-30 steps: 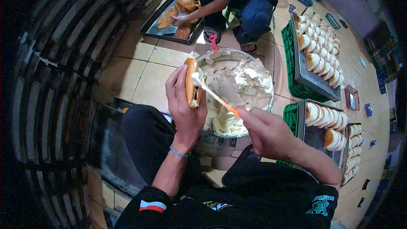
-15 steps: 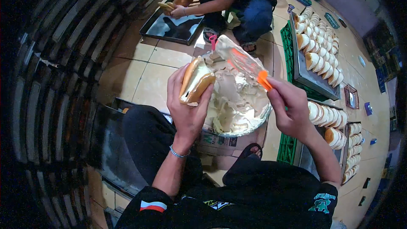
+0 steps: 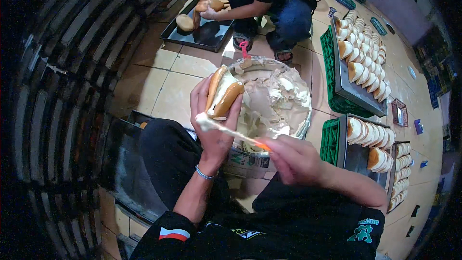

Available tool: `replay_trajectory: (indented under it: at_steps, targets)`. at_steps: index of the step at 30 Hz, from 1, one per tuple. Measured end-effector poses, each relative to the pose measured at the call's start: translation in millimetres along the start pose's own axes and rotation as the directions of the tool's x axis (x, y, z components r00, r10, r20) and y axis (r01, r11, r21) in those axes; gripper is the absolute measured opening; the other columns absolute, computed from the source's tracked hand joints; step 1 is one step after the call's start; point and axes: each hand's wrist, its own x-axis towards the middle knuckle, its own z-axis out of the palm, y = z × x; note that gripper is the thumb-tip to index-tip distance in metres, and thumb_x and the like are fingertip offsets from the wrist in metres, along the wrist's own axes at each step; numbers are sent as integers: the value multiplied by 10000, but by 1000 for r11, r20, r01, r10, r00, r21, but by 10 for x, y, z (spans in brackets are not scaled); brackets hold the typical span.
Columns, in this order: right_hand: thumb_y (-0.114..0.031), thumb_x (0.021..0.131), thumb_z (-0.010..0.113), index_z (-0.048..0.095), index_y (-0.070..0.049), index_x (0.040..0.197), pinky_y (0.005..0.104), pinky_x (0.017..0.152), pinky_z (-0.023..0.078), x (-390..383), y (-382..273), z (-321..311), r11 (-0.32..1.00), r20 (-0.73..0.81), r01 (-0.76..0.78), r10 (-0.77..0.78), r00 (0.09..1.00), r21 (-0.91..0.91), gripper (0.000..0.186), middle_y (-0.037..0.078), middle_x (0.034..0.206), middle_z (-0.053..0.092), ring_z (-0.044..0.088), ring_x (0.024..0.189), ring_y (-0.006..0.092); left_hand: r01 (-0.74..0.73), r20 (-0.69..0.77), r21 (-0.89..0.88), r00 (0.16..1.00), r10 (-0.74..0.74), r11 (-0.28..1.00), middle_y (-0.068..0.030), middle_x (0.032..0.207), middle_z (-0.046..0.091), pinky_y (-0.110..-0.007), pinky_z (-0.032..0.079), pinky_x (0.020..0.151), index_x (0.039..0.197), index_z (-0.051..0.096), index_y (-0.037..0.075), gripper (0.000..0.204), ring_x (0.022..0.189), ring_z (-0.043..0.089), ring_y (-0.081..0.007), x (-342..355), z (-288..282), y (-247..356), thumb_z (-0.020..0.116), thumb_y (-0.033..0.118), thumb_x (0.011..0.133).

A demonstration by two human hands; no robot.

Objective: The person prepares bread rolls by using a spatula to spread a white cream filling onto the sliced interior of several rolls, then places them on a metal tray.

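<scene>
My left hand [image 3: 211,125] is closed around a split bread bun [image 3: 230,95] with pale cream between its halves. In my right hand [image 3: 293,156] is an orange spatula [image 3: 261,145], its blade [image 3: 226,130] coated in cream. The blade's tip lies just below the bun's lower end, over my left hand; whether it touches cannot be made out. Beneath both hands stands a wide round tub [image 3: 308,115] holding a mass of cream [image 3: 276,94]. A pink-red handle [image 3: 244,48] sticks up at the tub's far rim.
Across the tub a co-worker [image 3: 269,7] crouches, handling buns over a black tray [image 3: 211,43]. At right, trays of cream-covered buns [image 3: 363,58] rest on green crates [image 3: 331,62]. Slatted racks [image 3: 72,82] line the left side. Another dark tray [image 3: 130,173] sits beside my left leg.
My right hand has swung the spatula from above the tub down and left to the bun's lower end. My left hand stays nearly still. The co-worker has set a bun on the black tray.
</scene>
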Motion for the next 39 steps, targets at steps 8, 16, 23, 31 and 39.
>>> replay_trajectory:
  at_steps: [8,16,23,31,39]
  targets:
    - [-24,937,567,605,44,1140,394,685,534,132,456,-345,980,-207,-146,116,971,-133,218,210,893,654,663,764,358,530,308,-616,843,-441,583,-114,1079,684,-302,533,878,1161,586,-54,446,967,671,-170,-24,-43,5,811,112,813]
    - [-7,890,601,635,-28,1144,402,652,528,163,612,-571,980,102,65,-47,994,-189,257,166,895,669,660,750,341,572,382,-660,814,-437,487,-118,1098,677,-312,527,893,1182,582,-45,451,980,667,-177,-36,-56,-74,793,133,826]
    - [-25,921,583,628,0,1126,367,647,506,157,772,-811,980,-97,-110,94,991,-168,212,169,866,647,649,742,336,744,728,-645,529,-436,-175,-114,1157,645,-340,513,952,1254,537,-16,403,1065,645,-196,42,-163,-43,629,233,951]
    - [-47,922,604,644,-12,1110,363,639,499,294,1008,-895,988,-22,-66,64,998,-138,195,160,836,632,624,706,299,801,809,-582,552,-201,-141,-131,1156,639,-334,496,981,1253,528,-40,388,1104,623,-202,-17,-261,-66,612,168,936]
    - [37,755,632,670,-93,1129,365,562,451,386,820,-951,891,95,197,-173,980,-409,398,87,765,591,606,688,283,853,833,-511,459,-309,-110,-118,1121,658,-307,533,919,1252,531,-35,399,1013,666,-190,28,-222,1,650,133,911]
